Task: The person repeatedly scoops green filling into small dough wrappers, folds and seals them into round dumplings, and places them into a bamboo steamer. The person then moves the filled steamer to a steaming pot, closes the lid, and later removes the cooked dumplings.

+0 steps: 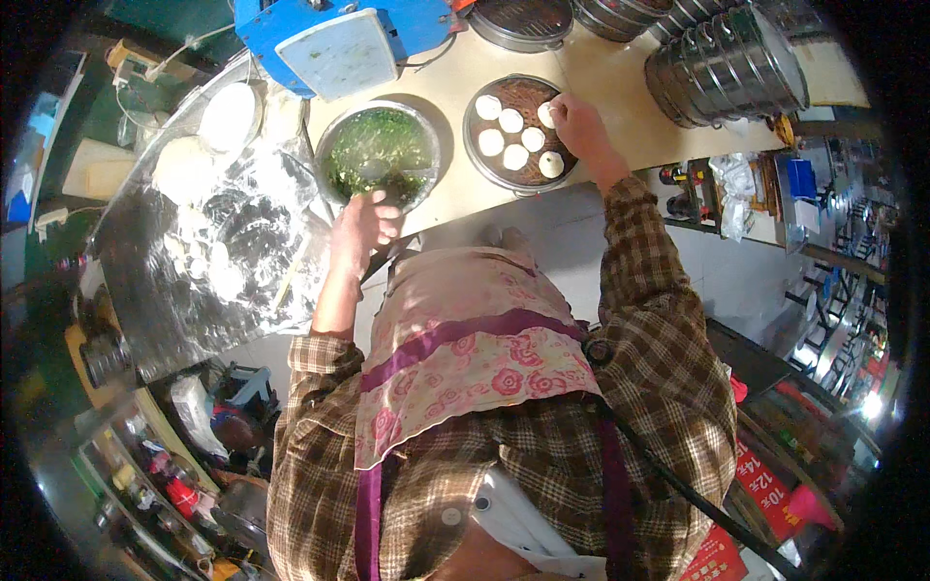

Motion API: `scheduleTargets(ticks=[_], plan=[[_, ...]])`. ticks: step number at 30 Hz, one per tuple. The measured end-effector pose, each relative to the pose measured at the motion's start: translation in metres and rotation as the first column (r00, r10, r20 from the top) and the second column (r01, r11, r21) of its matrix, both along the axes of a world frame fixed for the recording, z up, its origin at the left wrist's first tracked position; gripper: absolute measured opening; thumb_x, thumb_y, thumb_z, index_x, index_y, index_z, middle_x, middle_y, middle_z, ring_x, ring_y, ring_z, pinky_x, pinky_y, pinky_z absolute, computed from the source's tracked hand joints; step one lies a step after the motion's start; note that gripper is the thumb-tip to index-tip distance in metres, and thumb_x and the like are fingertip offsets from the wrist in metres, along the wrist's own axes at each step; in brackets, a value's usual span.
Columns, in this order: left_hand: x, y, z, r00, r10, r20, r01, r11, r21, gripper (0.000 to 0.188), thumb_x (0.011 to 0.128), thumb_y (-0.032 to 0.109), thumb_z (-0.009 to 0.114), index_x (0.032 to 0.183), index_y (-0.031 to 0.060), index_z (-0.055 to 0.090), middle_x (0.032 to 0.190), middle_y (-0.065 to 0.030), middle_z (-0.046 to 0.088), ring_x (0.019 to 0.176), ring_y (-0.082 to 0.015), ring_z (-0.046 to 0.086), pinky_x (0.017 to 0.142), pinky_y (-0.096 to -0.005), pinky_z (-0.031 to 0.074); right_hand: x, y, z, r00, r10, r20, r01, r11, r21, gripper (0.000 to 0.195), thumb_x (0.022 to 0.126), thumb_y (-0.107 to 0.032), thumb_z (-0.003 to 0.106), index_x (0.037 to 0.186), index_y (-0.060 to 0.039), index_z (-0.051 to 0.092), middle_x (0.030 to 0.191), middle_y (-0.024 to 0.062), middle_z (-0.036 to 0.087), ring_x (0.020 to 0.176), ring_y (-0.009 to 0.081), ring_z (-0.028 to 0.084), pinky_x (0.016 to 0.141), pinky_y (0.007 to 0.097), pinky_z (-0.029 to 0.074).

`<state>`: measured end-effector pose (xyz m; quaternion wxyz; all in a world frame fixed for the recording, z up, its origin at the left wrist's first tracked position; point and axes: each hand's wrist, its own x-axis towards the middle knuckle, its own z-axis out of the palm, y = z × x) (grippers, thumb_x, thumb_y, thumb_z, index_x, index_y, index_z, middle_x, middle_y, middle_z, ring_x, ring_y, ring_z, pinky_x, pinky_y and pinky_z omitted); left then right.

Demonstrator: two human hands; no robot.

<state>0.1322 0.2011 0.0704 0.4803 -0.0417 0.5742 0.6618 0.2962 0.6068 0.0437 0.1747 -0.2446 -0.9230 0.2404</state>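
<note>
My right hand [581,131] has its fingertips pinched on a white filled bun [546,115] at the right side of a round steamer tray [476,163]. Several more pale buns [511,120] sit apart from one another on the brown tray liner. To the left stands a round metal bowl [327,134] with chopped green filling [378,134] in it. At the bowl's near rim is my left hand [367,225], fingers curled; whether it grips anything is hidden. A dark utensil [374,171] lies in the filling, partly blurred.
A floured metal worktop [138,305] on the left carries a large dough mass [182,171], small dough pieces [225,272] and a thin rolling pin [290,272]. Behind the bowl stands a blue machine [421,25]. Stacked metal steamers [726,69] stand at the table's right end.
</note>
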Motion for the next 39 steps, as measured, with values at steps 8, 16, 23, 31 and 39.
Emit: scheduleTargets(ticks=[8,16,23,31,39], plan=[[0.005,-0.095,-0.04,0.953,0.188,-0.238,-0.243,0.943,-0.227,0.037,0.1,0.032,0.046,0.116,0.0005,0.058,0.09,-0.0095,0.068,0.071,-0.0161,0.064,0.062,-0.0285,0.051,-0.018,0.005,-0.02,1.0,-0.008,-0.025,0.009,0.998,0.062,0.017,0.09,-0.017,0.063,0.099,-0.0044,0.07,0.093,0.0175,0.069,0.089,0.0346,0.065,0.08,0.043,0.052],[-0.016,-0.185,-0.079,0.608,-0.115,-0.785,-0.523,0.687,-0.505,0.031,0.093,0.019,0.059,0.117,0.0008,0.065,0.105,-0.0186,0.07,0.096,-0.0283,0.067,0.087,-0.0378,0.052,-0.003,-0.054,-0.013,0.996,-0.071,-0.051,0.06,0.98,-0.188,0.026,0.093,-0.023,0.063,0.104,0.0004,0.069,0.096,0.0154,0.07,0.086,0.0268,0.066,0.078,0.0367,0.052],[-0.091,-0.25,-0.083,0.458,-0.397,-0.796,-0.634,0.482,-0.605,0.03,0.089,0.012,0.056,0.117,0.002,0.062,0.11,-0.0241,0.064,0.107,-0.0415,0.059,0.095,-0.0481,0.047,-0.039,-0.139,0.018,0.995,0.094,0.024,-0.087,0.972,-0.22,0.021,0.093,-0.02,0.066,0.099,0.0,0.069,0.084,0.0072,0.069,0.075,0.0164,0.063,0.07,0.0314,0.05],[-0.135,-0.23,-0.038,0.666,-0.404,-0.627,-0.484,0.406,-0.775,0.024,0.084,0.016,0.059,0.102,0.0033,0.068,0.101,-0.0266,0.065,0.104,-0.0408,0.061,0.092,-0.0489,0.047,-0.029,-0.167,0.003,0.997,0.077,0.018,-0.066,0.936,-0.345,0.02,0.092,-0.018,0.067,0.099,0.0002,0.069,0.083,0.0056,0.068,0.075,0.0146,0.062,0.07,0.0296,0.05],[-0.13,-0.193,-0.112,0.586,-0.111,-0.802,-0.661,0.508,-0.553,0.028,0.07,0.012,0.067,0.095,0.0012,0.069,0.097,-0.0229,0.069,0.095,-0.04,0.064,0.085,-0.0459,0.051,-0.04,-0.196,0.025,0.989,0.143,-0.02,-0.139,0.905,-0.402,0.017,0.091,-0.015,0.067,0.099,-0.0009,0.068,0.083,0.0044,0.066,0.075,0.0113,0.06,0.069,0.0267,0.049]])
